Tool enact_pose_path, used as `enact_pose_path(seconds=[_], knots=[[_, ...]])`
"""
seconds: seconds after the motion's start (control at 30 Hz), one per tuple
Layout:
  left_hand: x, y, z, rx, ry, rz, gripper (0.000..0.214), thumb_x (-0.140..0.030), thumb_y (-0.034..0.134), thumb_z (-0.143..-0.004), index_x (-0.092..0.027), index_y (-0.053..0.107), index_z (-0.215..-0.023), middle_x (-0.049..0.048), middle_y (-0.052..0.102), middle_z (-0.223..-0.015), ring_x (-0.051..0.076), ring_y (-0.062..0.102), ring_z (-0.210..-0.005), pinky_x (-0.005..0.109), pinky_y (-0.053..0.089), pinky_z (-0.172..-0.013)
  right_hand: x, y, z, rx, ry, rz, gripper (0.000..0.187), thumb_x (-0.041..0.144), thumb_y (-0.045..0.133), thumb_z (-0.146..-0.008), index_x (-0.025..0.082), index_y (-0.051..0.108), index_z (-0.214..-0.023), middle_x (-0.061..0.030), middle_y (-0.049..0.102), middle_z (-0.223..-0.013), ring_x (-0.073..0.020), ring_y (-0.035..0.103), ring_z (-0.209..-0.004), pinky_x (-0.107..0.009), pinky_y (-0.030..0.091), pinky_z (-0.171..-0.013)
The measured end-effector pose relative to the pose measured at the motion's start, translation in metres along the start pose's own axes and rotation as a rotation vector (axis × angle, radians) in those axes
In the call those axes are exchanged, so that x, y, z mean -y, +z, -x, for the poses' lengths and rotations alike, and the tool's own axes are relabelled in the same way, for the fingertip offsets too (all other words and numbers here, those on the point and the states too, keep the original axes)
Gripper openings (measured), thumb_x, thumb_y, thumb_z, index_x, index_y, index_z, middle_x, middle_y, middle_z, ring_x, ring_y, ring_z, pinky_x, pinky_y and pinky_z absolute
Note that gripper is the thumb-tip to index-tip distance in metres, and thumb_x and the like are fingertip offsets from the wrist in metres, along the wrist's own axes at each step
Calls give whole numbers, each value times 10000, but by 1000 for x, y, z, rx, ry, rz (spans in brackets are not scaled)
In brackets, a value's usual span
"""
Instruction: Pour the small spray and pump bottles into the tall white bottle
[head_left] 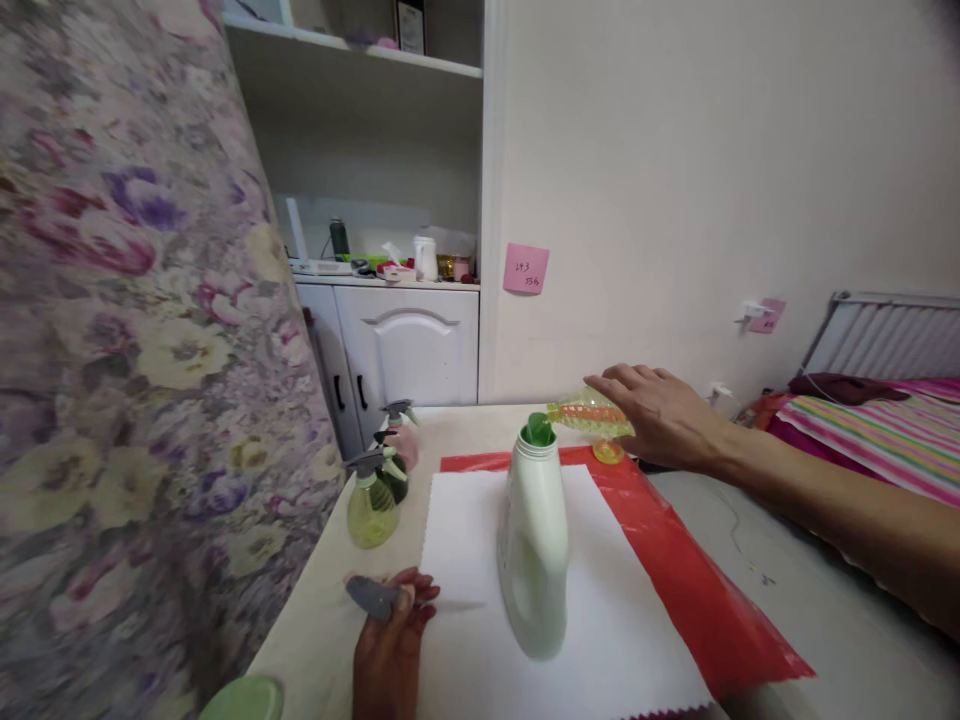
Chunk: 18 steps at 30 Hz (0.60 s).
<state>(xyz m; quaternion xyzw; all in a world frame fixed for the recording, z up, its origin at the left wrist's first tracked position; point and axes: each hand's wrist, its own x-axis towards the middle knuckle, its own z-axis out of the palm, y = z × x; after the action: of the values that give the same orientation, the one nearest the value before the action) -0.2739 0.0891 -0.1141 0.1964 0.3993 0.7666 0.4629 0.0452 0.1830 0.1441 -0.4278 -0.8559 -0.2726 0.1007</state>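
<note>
My right hand (660,415) is wrapped round a clear yellow ribbed bottle (589,413), tipped on its side with orange-tinted liquid showing inside. The bottle's neck points left, at a green funnel (538,428) set in the mouth of a pale green handled jug (534,560). That jug stands upright on a white sheet (615,610). Low and left of it, my left hand (401,625) pinches a grey spray head (373,597), with a faint thin tube stretching right from the fingers. Whether liquid is flowing I cannot tell.
Spray bottles (373,510) stand along the table's left edge. A green lid (244,700) lies at the front left. Red plastic (675,560) lies under the sheet. A round yellow-orange object (608,452) sits behind it. A floral curtain (150,350) hangs at left.
</note>
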Motion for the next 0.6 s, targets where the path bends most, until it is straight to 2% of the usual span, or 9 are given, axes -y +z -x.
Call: enact_pose_path(seconds=[0.27,0.6], knots=[[-4,3,3,-19,12,-1,398,-360,850,-564,-177,709,-888,36,711,-842,171,652,-763,245,533,-645,-2,1,0,-21,-17,3,667,226,608,-730,208,400,-1364,-142,574,-1251,-312,572,-1032,-412,449,-818],[-1,-1,1,18,-3,10,370,-354,829,-622,-191,692,-925,29,702,-874,155,642,-791,216,532,-663,-2,-2,-1,-6,-32,28,678,233,606,-731,200,387,-1372,-150,556,-1273,-325,556,-1066,-426,446,-835]])
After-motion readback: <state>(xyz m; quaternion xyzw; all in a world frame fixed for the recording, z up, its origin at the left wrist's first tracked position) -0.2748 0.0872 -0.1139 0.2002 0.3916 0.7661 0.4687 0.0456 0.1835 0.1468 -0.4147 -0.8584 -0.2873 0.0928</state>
